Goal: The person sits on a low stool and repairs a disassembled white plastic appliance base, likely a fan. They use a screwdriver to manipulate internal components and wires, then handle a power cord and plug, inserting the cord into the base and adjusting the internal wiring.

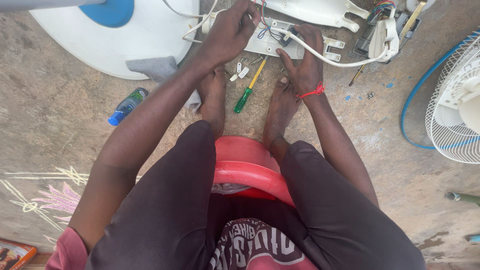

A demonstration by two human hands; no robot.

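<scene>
White plastic housing (280, 44) on the concrete floor (60, 115), top centre, just past the toes of both bare feet (280, 107). Opened up, coloured wires (264, 27) showing inside. White cable (320, 56) across the top of it, running right to a white plug block (387, 39).

Left hand (231, 31) over housing's left end, fingers bunched together at the coloured wires; looks like a pinch on them, fingertip contact itself hidden. Right hand (306, 57) pressed down on housing's right part, fingers curled over the edge, white cable passing under or beside the fingers, can't tell which. Red thread (314, 92) tied round that wrist.

Between the feet: green-handled screwdriver (248, 90) with yellow shaft, flat on floor, tip toward housing. Loose screws and small white bits (242, 69) just beside it.

Further out:
- left: round white fan base (150, 35) with blue centre patch, grey rag (160, 67) against its edge, small blue-capped bottle (127, 106) lying on its side
- top: second white plastic shell (320, 11)
- right: white wire fan guard (457, 105), blue hose (415, 100) curving round it
- near: red plastic stool (247, 167) under the seated person
- bottom left: chalk marks (55, 195) on floor
</scene>
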